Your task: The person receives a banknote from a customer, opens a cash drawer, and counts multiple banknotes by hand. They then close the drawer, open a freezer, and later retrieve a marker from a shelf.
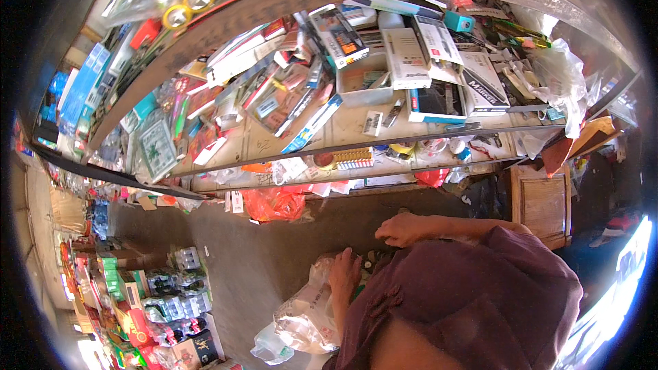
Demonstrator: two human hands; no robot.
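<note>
My left hand [345,270] lies along the right edge of a clear plastic bag [307,313] that bears printed writing. Its fingers touch or overlap the bag's top, but whether they grip it I cannot tell. My right hand [398,230] is held a little higher and to the right, its fingers curled downward. What may be inside that hand is hidden. Small pale and green items [368,263] show between the two hands, too partly covered to name. A smaller crumpled plastic bag [272,345] sits against the lower left of the printed one.
A shelved counter [360,136] crosses ahead, crowded with pen and marker boxes [483,85]. A red plastic bag [275,204] hangs or rests below its edge. Packed bottles [175,308] and cartons stand on the left. A wooden cabinet door [541,208] is on the right.
</note>
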